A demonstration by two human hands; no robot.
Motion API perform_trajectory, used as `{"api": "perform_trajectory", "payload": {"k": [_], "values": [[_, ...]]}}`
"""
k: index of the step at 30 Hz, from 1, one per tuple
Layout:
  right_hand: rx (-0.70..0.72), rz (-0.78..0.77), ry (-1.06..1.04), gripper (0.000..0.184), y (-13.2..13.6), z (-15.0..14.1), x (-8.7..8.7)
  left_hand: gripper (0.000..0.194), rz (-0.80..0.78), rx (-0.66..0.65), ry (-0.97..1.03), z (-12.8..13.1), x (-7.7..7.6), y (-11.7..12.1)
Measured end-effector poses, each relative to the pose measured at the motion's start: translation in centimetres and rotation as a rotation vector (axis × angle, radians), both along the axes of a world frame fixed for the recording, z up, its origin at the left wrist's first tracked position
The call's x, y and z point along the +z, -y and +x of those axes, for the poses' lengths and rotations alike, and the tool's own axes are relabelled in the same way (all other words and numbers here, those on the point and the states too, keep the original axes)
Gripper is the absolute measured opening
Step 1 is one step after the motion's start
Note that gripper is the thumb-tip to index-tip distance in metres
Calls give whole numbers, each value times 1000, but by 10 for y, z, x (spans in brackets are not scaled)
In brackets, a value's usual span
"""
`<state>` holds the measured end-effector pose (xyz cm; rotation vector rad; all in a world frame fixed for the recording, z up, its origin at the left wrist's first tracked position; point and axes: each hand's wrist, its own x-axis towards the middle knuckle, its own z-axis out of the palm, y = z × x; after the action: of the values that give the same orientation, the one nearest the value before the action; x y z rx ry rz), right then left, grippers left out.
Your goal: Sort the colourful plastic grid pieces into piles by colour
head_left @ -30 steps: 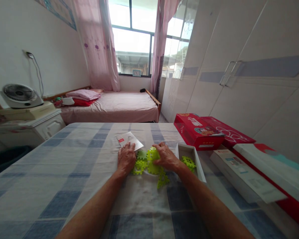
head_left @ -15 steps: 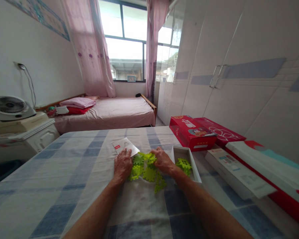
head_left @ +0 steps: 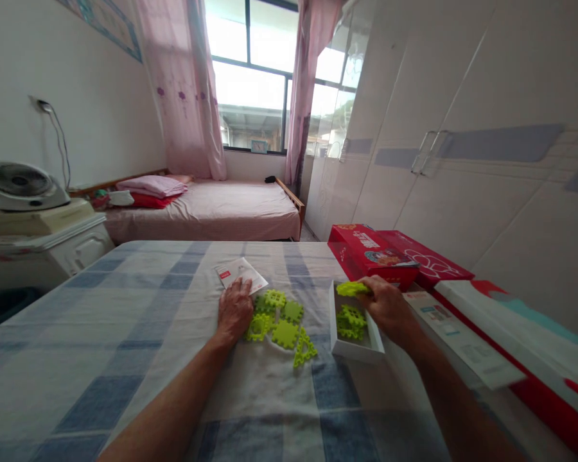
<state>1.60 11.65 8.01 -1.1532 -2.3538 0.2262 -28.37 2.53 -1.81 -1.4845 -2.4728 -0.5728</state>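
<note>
Several yellow-green interlocking puzzle pieces (head_left: 285, 334) lie together on the cloth, one of them a triangle frame (head_left: 305, 348). My left hand (head_left: 235, 311) rests flat and open at their left side, its fingertips at the lower edge of a white printed leaflet (head_left: 236, 274). Over the far end of a small white open box (head_left: 355, 348), my right hand (head_left: 384, 305) pinches a yellow-green puzzle piece (head_left: 351, 289). More green pieces (head_left: 350, 321) lie inside that box, below the held one. The fingertips of my right hand are partly hidden.
A blue and white checked cloth (head_left: 139, 321) covers the table. Red boxes (head_left: 366, 250) stand at the back right, with a white printed box lid (head_left: 467, 337) and a long white and red box nearer me. Beyond are a bed (head_left: 231, 205) and a wardrobe.
My right hand has moved right, from the loose pieces to above the white box, carrying a green piece. My left hand stays beside the leaflet. The view has shifted slightly.
</note>
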Motion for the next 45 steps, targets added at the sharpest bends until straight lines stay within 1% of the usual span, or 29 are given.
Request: {"api": "perform_trajectory", "payload": {"k": [2,4,6,7,8,10,11,13,15,18,22,27,31,34,37,40,42,45], "values": [[-35,37,96,33,1,10,-7,48,39,12,23,0,0,-1],[-25,79,118,40,9,3,-14,50,90,28,37,-1,0,-2],[73,63,98,43,22,-21,-18,52,131,35,47,-2,-1,-2],[150,28,94,45,29,-36,-20,52,142,32,50,-3,-2,-2],[233,-17,102,51,35,-53,-21,52,148,27,52,-4,-3,-2],[369,-122,163,76,43,-89,-25,52,152,14,53,-6,-4,-3],[414,-176,209,90,43,-105,-28,52,150,9,53,-7,-5,-3],[448,-262,295,109,40,-132,-36,51,146,6,58,-8,-7,-3],[448,-315,349,115,32,-150,-44,51,141,6,67,-9,-7,-3],[482,-316,359,110,24,-161,-50,51,132,18,76,-8,-6,-3],[511,-279,298,101,26,-162,-46,52,104,36,95,-5,-3,-2],[500,-344,305,90,31,-160,-38,53,133,30,120,-7,-3,-3],[497,-378,219,66,26,-160,-44,53,155,27,107,-11,-6,-5],[473,-353,131,50,27,-160,-49,52,165,21,95,-13,-7,-5],[398,-312,33,43,34,-154,-42,51,163,16,76,-14,-9,-6],[334,-289,-86,41,39,-132,-24,51,128,19,35,-16,-12,-6],[285,-252,-196,39,38,-106,-10,51,106,23,28,-17,-13,-6],[142,-197,-299,37,28,-59,5,51,92,29,43,-16,-13,-7]]}}
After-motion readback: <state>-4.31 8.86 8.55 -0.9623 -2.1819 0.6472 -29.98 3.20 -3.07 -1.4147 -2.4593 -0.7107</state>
